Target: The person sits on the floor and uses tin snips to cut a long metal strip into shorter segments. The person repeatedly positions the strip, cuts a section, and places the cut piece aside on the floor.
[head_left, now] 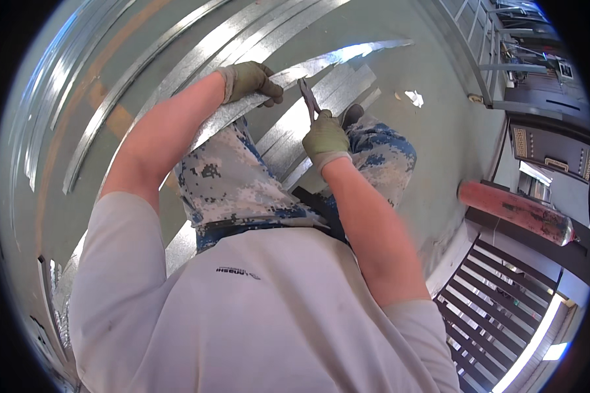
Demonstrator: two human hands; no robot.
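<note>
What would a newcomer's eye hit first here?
Probably the shiny metal strip slanting across the upper centre, gripped by the gloved left hand, with pliers near it in the gloved right hand. Then the worn red cylinder at right, and the other silvery strips at upper left.

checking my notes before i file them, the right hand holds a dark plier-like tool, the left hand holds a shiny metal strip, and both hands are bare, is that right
Not quite: the hands aren't bare. The head view shows greenish gloves on both the left hand and the right hand. The right does hold the dark plier-like tool, and the left the shiny metal strip.
</note>
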